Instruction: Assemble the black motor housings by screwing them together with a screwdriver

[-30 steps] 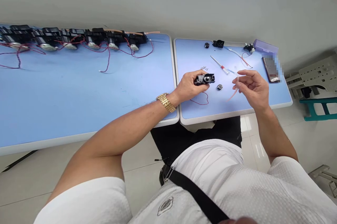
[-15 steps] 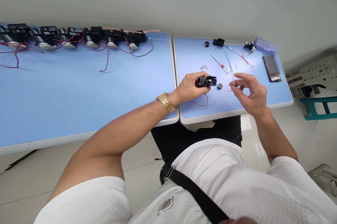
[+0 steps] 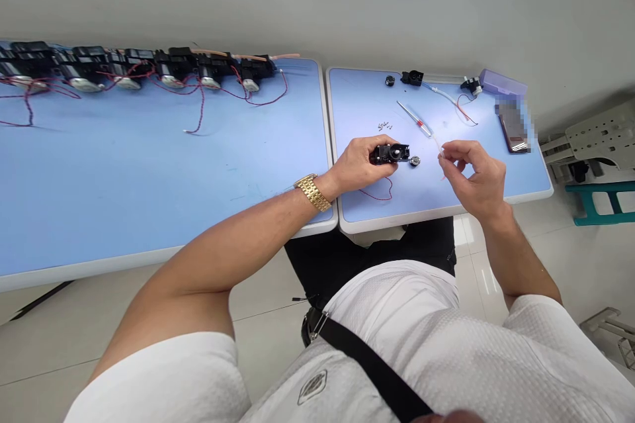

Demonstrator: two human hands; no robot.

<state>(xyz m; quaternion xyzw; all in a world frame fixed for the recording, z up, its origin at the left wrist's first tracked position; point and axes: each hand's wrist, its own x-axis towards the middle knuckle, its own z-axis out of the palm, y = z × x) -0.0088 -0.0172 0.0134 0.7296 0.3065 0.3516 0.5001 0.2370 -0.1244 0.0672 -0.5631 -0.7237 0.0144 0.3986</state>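
Note:
My left hand (image 3: 364, 163) is wrapped round a small black pump (image 3: 391, 153), its round opening facing up over the right table. A twisted red wire (image 3: 381, 198) trails on the table below that hand. In my right hand (image 3: 473, 175), thumb and fingers pinch a thin flexible tube (image 3: 438, 145), pale and translucent. A small round black-and-silver part (image 3: 415, 161) lies between my hands. Beyond them rest a screwdriver (image 3: 419, 124) with a clear and red handle and a little pile of screws (image 3: 384, 126).
Several black motor units (image 3: 171, 69) with red wires line the back of the left table. At the right table's back are a black housing (image 3: 412, 78), a round part (image 3: 389, 81), a motor with tubing (image 3: 471, 85), a purple case (image 3: 503, 84) and a phone (image 3: 514, 128).
My right hand has turned the tube and shifted slightly right; the tube's long bluish stretch no longer shows across the table. My left hand stays in place with the pump.

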